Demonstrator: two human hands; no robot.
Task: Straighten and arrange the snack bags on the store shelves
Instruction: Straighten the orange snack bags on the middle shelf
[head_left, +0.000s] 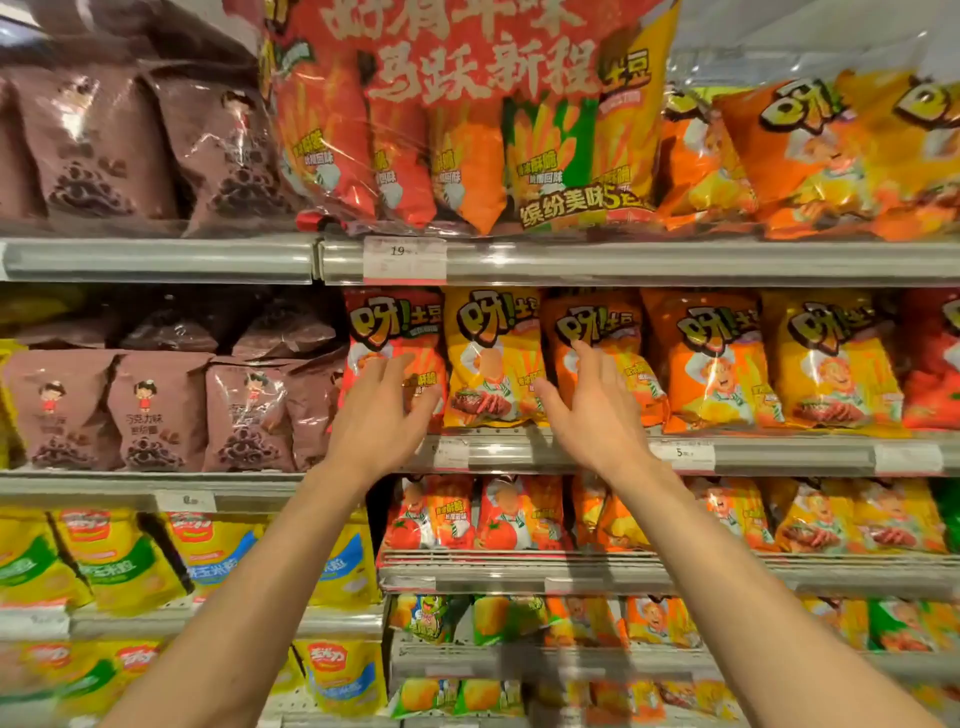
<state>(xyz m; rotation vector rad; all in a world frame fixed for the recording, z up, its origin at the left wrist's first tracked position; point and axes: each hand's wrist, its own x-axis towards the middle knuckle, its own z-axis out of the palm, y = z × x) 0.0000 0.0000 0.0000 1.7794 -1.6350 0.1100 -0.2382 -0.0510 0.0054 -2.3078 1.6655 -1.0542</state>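
Observation:
Both my arms reach up to the middle shelf (779, 454) of potato-snack bags. My left hand (382, 415) lies with straight fingers against the front of a red bag (374, 327) at the row's left end. My right hand (592, 410) is spread open with its fingers on an orange bag (597, 322). Between the two hands stands a yellow bag (493, 353), upright, with my right thumb near its lower right edge. Neither hand grips anything.
Further orange, yellow and red bags (831, 358) continue rightward. Brown chocolate-snack bags (150, 410) fill the left bay. A large red multipack (457, 114) stands on the shelf above, by a price tag (404, 258). Lower shelves hold more bags.

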